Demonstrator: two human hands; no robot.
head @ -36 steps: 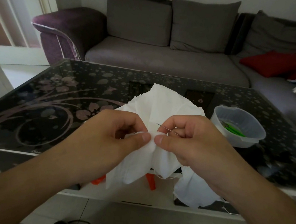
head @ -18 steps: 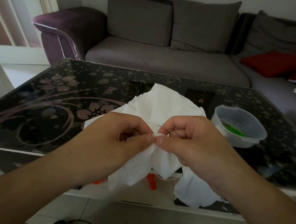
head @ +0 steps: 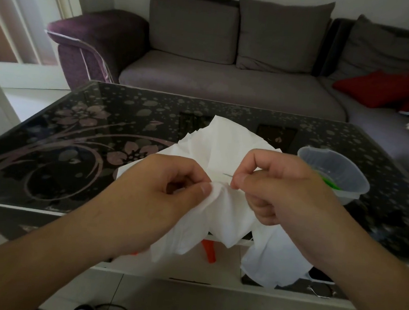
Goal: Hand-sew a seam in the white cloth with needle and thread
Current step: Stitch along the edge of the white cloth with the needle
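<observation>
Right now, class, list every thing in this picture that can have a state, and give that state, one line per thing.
Left hand: pinching the crumpled white cloth.
Right hand: pinching the thin metal needle.
Crumpled white cloth: bunched, held over the table edge, partly hanging down.
Thin metal needle: tip exposed, pointing left.
Clear plastic tub: upright, uncovered, green item inside.
Dark floral glass table: bears the tub.
</observation>
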